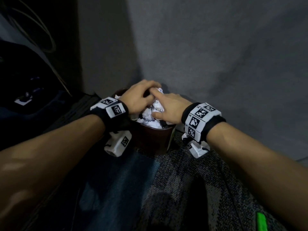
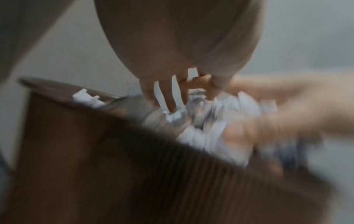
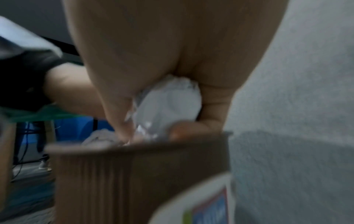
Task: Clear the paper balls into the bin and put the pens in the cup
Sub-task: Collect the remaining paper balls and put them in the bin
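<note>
Brown bin, heaped paper balls, two hands

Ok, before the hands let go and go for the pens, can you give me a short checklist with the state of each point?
1. Bin upright: ok.
2. Paper balls below the rim: not ok, they heap above it.
3. Right hand holds a paper ball over the bin: ok.
4. Left hand on the heap: ok; its grip: cannot tell.
5. Pens and cup in view: not ok.
</note>
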A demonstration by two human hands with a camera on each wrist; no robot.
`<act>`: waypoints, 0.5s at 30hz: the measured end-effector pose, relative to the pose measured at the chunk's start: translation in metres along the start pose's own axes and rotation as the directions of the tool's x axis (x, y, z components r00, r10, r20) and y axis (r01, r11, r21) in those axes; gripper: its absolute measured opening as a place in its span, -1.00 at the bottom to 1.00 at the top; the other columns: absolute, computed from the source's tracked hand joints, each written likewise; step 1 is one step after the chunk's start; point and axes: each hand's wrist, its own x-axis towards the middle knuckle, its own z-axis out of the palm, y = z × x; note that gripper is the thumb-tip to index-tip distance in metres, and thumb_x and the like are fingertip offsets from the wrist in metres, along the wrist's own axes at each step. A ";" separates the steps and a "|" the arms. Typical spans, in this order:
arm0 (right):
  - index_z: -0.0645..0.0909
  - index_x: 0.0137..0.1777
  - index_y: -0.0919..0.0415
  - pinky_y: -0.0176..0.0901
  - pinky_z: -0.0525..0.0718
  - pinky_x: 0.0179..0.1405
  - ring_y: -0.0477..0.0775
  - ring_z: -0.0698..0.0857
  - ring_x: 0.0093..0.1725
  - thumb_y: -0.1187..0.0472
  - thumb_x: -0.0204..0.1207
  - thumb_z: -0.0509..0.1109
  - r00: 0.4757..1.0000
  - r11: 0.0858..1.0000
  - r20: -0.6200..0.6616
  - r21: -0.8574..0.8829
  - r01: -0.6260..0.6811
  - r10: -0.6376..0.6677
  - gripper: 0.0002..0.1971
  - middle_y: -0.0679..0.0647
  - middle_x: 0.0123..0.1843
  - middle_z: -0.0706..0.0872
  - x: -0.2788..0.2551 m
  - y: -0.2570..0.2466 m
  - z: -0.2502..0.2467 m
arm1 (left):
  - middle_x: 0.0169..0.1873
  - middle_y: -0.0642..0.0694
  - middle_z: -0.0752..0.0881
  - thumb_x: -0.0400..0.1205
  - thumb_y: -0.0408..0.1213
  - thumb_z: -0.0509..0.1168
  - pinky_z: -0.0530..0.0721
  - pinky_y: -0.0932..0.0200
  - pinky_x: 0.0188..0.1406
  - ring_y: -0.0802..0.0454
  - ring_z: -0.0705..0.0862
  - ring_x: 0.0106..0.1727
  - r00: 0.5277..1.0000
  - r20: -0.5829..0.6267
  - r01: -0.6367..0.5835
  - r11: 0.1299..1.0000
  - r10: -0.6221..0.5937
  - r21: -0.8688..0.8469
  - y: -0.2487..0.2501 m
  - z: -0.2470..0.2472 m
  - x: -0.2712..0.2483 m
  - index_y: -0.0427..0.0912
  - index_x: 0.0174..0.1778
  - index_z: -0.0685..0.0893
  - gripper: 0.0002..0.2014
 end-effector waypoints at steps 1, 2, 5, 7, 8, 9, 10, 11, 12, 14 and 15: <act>-0.02 0.66 0.01 0.05 0.53 0.11 0.32 0.63 0.19 -0.02 0.51 0.40 1.000 1.000 -0.021 0.016 -0.009 0.009 -0.16 0.19 0.17 0.66 0.000 0.000 0.002 | 0.08 -0.06 0.70 0.56 -0.24 0.30 0.57 0.17 0.17 0.05 0.66 0.09 1.000 -0.021 0.019 1.000 -0.019 -0.024 0.000 -0.003 0.003 -0.06 0.25 0.60 -0.68; -0.13 0.68 -0.07 0.10 0.57 0.18 0.32 0.63 0.19 -0.03 0.50 0.40 0.999 0.999 -0.036 0.033 -0.017 0.018 -0.10 0.23 0.23 0.65 -0.001 0.000 0.005 | -0.06 -0.02 0.72 0.55 -0.22 0.34 0.60 0.17 0.03 0.08 0.67 -0.06 0.999 -0.021 0.042 0.998 -0.043 -0.040 0.000 -0.007 0.006 -0.06 0.15 0.60 -0.74; -0.22 0.66 -0.21 0.19 0.56 0.25 0.34 0.62 0.26 -0.03 0.48 0.41 0.996 0.995 -0.080 0.096 -0.038 0.046 -0.05 0.27 0.36 0.54 -0.005 0.000 0.014 | -0.31 0.09 0.66 0.50 -0.16 0.40 0.54 0.27 -0.25 0.16 0.59 -0.34 0.993 -0.061 0.103 0.994 -0.106 -0.039 -0.001 -0.009 0.008 -0.04 -0.03 0.54 -0.80; -0.13 0.67 -0.11 0.22 0.51 0.34 0.36 0.56 0.38 -0.01 0.49 0.41 0.988 0.986 -0.128 0.149 -0.068 0.088 -0.10 0.27 0.53 0.41 -0.007 0.001 0.016 | -0.33 0.09 0.65 0.51 -0.18 0.35 0.50 0.34 -0.31 0.21 0.59 -0.36 0.969 -0.169 0.173 0.984 -0.179 -0.047 -0.003 -0.009 0.007 -0.04 -0.05 0.53 -0.84; -0.05 0.66 -0.03 0.22 0.51 0.36 0.36 0.56 0.39 0.00 0.51 0.40 0.983 0.984 -0.151 0.159 -0.081 0.105 -0.16 0.25 0.56 0.38 -0.008 0.003 0.017 | -0.33 0.09 0.65 0.52 -0.19 0.31 0.48 0.34 -0.33 0.20 0.59 -0.36 0.946 -0.229 0.222 0.973 -0.230 -0.058 -0.003 -0.009 0.007 -0.06 -0.04 0.54 -0.86; 0.04 0.63 0.03 0.21 0.54 0.35 0.35 0.58 0.36 0.01 0.52 0.39 0.980 0.985 -0.164 0.150 -0.087 0.111 -0.23 0.24 0.53 0.39 -0.009 0.004 0.017 | -0.32 0.06 0.66 0.54 -0.19 0.28 0.49 0.28 -0.31 0.14 0.61 -0.33 0.916 -0.280 0.279 0.958 -0.288 -0.071 -0.006 -0.009 0.007 -0.08 -0.04 0.55 -0.87; 0.12 0.59 0.07 0.20 0.58 0.31 0.35 0.60 0.30 0.02 0.53 0.37 0.980 0.988 -0.165 0.125 -0.087 0.108 -0.30 0.22 0.48 0.43 -0.010 0.004 0.017 | -0.29 0.01 0.68 0.55 -0.19 0.24 0.50 0.21 -0.27 0.04 0.63 -0.29 0.886 -0.306 0.339 0.937 -0.349 -0.086 -0.011 -0.010 0.007 -0.10 -0.04 0.55 -0.88; 0.19 0.55 0.09 0.19 0.60 0.24 0.35 0.63 0.23 0.02 0.53 0.35 0.983 0.993 -0.155 0.089 -0.083 0.096 -0.36 0.20 0.41 0.46 -0.012 0.003 0.017 | -0.25 -0.06 0.71 0.55 -0.21 0.21 0.52 0.17 -0.23 -0.07 0.66 -0.23 0.860 -0.298 0.401 0.910 -0.414 -0.107 -0.016 -0.010 0.007 -0.12 -0.05 0.56 -0.88; 0.25 0.52 0.10 0.18 0.63 0.18 0.34 0.64 0.17 0.00 0.54 0.33 0.986 0.996 -0.147 0.046 -0.078 0.084 -0.41 0.18 0.34 0.49 -0.013 0.001 0.017 | -0.21 -0.14 0.74 0.55 -0.23 0.19 0.56 0.12 -0.21 -0.16 0.70 -0.17 0.836 -0.267 0.465 0.877 -0.480 -0.121 -0.022 -0.011 0.007 -0.14 -0.08 0.58 -0.88; 0.33 0.49 0.08 0.13 0.65 0.06 0.34 0.66 0.10 -0.07 0.54 0.28 0.984 0.996 -0.164 -0.041 -0.079 0.071 -0.45 0.16 0.27 0.54 -0.017 -0.006 0.018 | -0.14 -0.23 0.77 0.56 -0.27 0.17 0.59 0.09 -0.20 -0.23 0.74 -0.10 0.798 -0.208 0.565 0.822 -0.566 -0.066 -0.028 -0.012 0.005 -0.20 -0.09 0.64 -0.84; 0.36 0.49 0.07 0.11 0.64 0.03 0.33 0.66 0.10 -0.10 0.54 0.24 0.979 0.994 -0.194 -0.077 -0.083 0.067 -0.46 0.15 0.27 0.56 -0.018 -0.008 0.018 | -0.10 -0.24 0.77 0.56 -0.29 0.17 0.56 0.11 -0.18 -0.23 0.72 -0.08 0.793 -0.211 0.583 0.813 -0.572 -0.013 -0.029 -0.012 0.004 -0.21 -0.08 0.66 -0.83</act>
